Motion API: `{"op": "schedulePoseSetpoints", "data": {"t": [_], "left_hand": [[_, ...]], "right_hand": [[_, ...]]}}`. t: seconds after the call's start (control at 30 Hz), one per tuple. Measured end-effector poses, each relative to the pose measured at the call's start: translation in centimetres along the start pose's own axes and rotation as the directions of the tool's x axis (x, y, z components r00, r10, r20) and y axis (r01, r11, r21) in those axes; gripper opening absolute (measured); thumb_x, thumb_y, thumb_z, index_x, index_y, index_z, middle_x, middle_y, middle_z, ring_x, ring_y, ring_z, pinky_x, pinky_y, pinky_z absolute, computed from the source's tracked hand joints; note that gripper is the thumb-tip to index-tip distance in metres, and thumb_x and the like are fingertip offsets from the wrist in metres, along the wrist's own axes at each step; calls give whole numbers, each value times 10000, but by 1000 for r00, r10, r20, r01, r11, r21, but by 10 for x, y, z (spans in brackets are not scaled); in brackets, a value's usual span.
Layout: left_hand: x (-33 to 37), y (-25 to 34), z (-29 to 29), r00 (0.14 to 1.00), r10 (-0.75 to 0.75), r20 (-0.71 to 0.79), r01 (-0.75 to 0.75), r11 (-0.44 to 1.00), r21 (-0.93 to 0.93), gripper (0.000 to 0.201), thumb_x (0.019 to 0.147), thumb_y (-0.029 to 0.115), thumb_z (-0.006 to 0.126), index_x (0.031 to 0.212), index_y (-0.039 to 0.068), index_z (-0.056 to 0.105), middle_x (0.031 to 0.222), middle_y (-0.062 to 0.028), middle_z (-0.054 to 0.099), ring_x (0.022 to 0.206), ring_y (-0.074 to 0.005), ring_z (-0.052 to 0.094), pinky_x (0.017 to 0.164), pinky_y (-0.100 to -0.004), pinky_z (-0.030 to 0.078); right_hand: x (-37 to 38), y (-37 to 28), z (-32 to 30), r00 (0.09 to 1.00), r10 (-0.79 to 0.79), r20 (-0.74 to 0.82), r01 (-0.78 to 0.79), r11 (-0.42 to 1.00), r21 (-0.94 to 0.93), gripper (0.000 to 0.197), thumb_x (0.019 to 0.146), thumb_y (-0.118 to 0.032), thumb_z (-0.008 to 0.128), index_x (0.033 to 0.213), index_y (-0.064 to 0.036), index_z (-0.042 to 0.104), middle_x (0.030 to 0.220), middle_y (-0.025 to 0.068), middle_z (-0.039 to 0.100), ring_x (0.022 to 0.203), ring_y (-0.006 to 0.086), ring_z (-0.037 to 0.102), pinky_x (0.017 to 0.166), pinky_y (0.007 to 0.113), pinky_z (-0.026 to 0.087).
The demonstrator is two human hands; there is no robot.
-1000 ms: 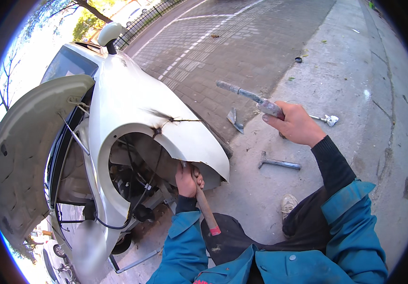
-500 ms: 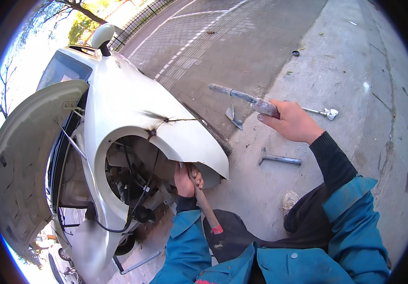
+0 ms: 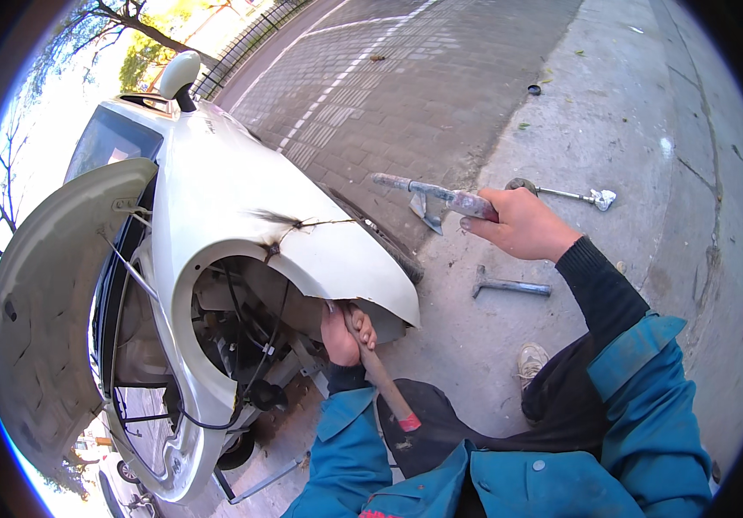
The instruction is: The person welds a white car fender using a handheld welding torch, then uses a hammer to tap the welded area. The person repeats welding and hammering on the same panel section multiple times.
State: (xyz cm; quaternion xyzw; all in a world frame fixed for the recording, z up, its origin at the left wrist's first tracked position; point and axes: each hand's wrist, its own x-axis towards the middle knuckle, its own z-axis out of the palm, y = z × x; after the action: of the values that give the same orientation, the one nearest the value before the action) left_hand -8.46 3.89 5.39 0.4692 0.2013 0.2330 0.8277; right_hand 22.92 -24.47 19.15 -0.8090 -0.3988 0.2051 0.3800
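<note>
Under the fender (image 3: 302, 250) edge our left hand (image 3: 344, 332) grips a wooden handle (image 3: 380, 375); right hand (image 3: 522, 226) clenches a metal bar (image 3: 436, 194) pointing left, raised above it.

Your wooden handle (image 3: 377, 373) pokes up under the white fender (image 3: 302, 233). Your long grey metal tool (image 3: 436, 193) lies flat in the air.

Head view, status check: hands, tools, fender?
Left hand grips wooden-handled tool under cracked white car fender. Right hand holds grey metal bar raised. Two metal tools lie on pavement.
</note>
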Motion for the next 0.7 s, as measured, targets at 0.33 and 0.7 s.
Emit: {"op": "schedulePoseSetpoints", "data": {"t": [0.33, 0.7], "left_hand": [[6, 7, -16, 998, -67, 14, 68, 995, -78, 371, 1154, 529, 512, 1345, 211, 531, 762, -53, 490, 488, -213, 526, 394, -384, 501], [-8, 13, -13, 990, 2, -143, 26, 982, 189, 482, 1169, 565, 431, 1105, 98, 530, 705, -63, 464, 462, -218, 492, 386, -386, 468]], "right_hand": [[23, -9, 31, 993, -62, 96, 65, 998, -23, 360, 1029, -359, 728, 1099, -8, 682, 977, 224, 766, 961, 386, 759, 864, 470, 579], [38, 4, 35, 991, -65, 119, 72, 996, -57, 385, 1024, -385, 728, 1136, -16, 720, 991, 213, 786, 941, 375, 774, 869, 454, 600]]}}
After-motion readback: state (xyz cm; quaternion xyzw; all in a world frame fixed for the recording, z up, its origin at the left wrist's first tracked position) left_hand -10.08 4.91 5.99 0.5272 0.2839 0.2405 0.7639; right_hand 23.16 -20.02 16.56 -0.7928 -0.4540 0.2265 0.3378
